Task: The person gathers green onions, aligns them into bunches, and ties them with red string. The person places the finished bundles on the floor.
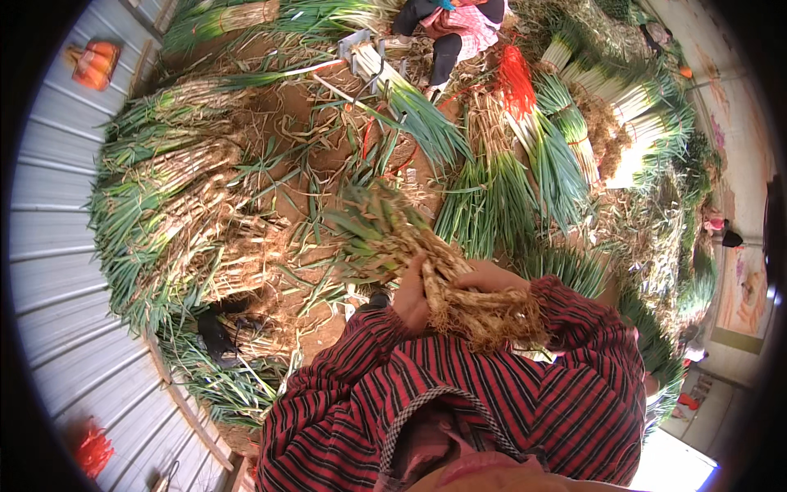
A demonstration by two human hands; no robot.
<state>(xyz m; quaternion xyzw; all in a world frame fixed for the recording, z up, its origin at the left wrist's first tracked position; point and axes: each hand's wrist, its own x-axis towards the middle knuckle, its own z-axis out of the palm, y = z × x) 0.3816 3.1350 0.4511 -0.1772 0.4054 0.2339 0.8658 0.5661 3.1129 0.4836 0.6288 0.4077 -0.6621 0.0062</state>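
Both hands hold a bundle of leeks or large green onions (449, 264) close to the striped garment. My left hand (413, 295) grips the left side of the pale, soil-marked stems, its thumb along them. My right hand (489, 277) closes on the right side of the bundle, partly over the stems. The brown roots hang toward the chest, and the green leaves point away to the upper left, slightly blurred. Beyond the bundle, trimmed green onions (412, 104) rest across a metal frame (363, 44) on the ground.
Untrimmed onions (184, 184) are heaped along a corrugated wall (55, 227). Red ties (515, 80) lie on bundled onions (553, 166) at the right. A co-worker (458, 31) sits beyond the metal frame. Loose leaves (307, 135) litter the soil, and a black cloth or bag (218, 335) lies at lower left.
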